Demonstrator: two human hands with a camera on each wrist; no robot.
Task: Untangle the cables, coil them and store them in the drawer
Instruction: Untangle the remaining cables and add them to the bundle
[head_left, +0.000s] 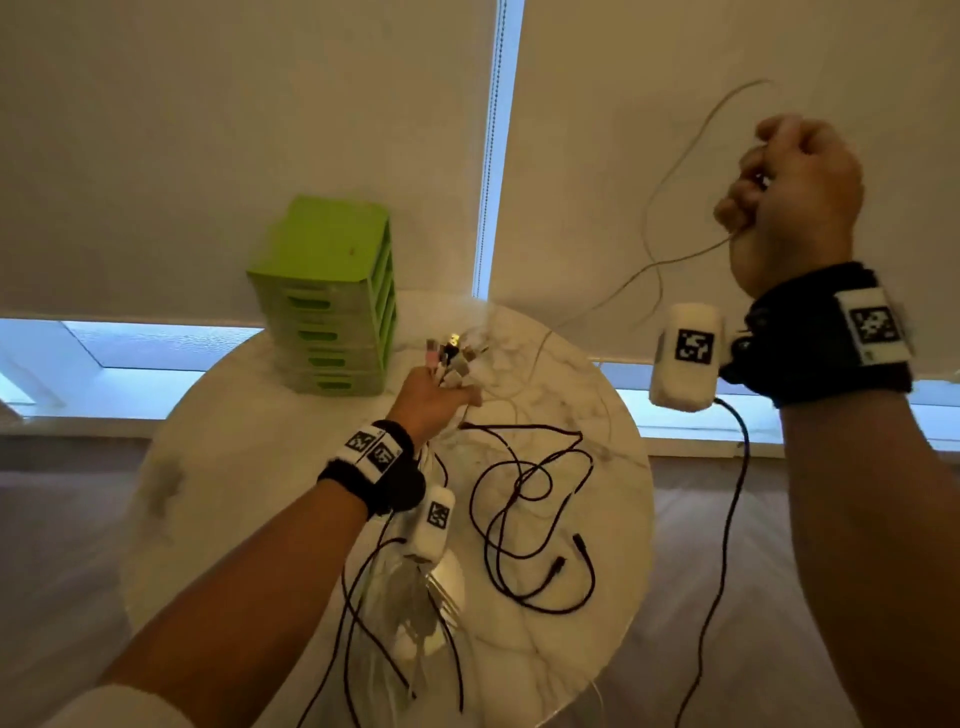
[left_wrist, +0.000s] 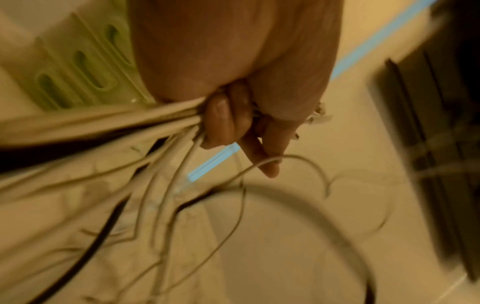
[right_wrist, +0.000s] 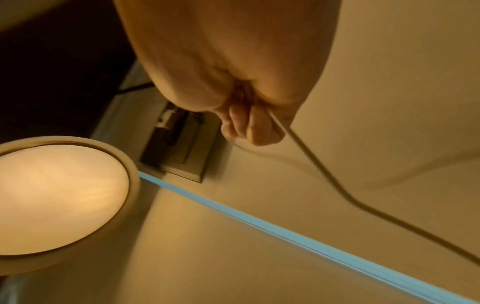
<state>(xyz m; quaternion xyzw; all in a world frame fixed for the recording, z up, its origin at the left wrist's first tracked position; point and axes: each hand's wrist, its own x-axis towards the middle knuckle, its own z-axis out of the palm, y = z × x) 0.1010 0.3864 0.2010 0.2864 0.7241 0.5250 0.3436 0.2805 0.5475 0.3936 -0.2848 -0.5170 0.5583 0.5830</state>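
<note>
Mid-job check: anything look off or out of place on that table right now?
Nothing damaged or spilled. The oddest thing: cables from the bundle in the left hand trail over the round table's near edge. The black cable lies in loose loops, uncoiled. The right hand holds one thin white cable high.

My left hand (head_left: 434, 397) hides where the cable bundle (left_wrist: 109, 121) is gripped, and the wrist views are smeared. My thin white cable (head_left: 670, 176) blurs against the blind (head_left: 675, 78).

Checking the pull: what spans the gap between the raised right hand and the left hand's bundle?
Head view: only the thin white cable runs from the right hand down toward the left hand.
</note>
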